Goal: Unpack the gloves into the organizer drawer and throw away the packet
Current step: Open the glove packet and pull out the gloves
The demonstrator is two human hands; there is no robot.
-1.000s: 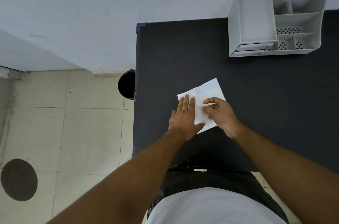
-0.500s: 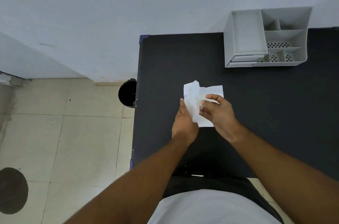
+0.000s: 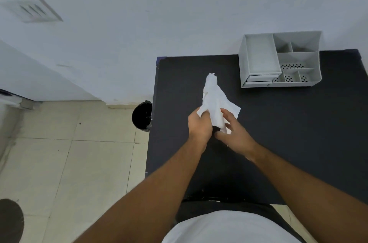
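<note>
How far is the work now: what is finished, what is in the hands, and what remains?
Done: nothing stored yet; the organizer on the table looks empty. In hand: the left hand and right hand hold the white packet lifted off the table. Left: put the gloves in the drawer, then drop the packet in the black bin.

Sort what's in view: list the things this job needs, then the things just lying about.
Needed: white packet, held in left hand and right hand; grey organizer; black bin.

Lying about: wall vent; dark round patch on the floor.

Bare forearms, white top (image 3: 229,228) (dark trousers (image 3: 199,208) below).
</note>
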